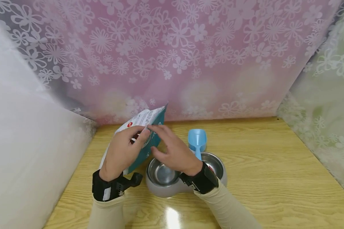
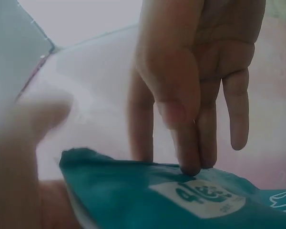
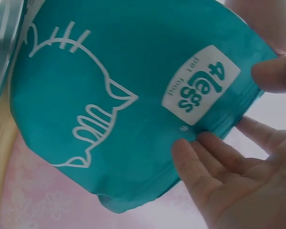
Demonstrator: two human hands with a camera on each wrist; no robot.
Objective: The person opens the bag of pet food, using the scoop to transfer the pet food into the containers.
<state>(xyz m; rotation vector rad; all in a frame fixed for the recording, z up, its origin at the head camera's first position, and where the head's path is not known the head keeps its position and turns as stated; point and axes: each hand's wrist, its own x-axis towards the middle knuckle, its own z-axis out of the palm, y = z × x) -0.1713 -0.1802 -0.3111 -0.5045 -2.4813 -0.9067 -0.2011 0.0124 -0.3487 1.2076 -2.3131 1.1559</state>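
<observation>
Bag in the left hand: smooth plastic-looking film, soft sheen, edge slightly crinkled. Below the right hand, basins of polished metal — bright, reflective — in a smooth holder, seemingly plastic. Beyond that hand, scoop: glossy plastic. Under both, table: wood-grained, shiny (it mirrors light just behind the hands). Sleeves behind: matt cloth. Sheet ahead: smooth, cloth or plastic unclear.
</observation>
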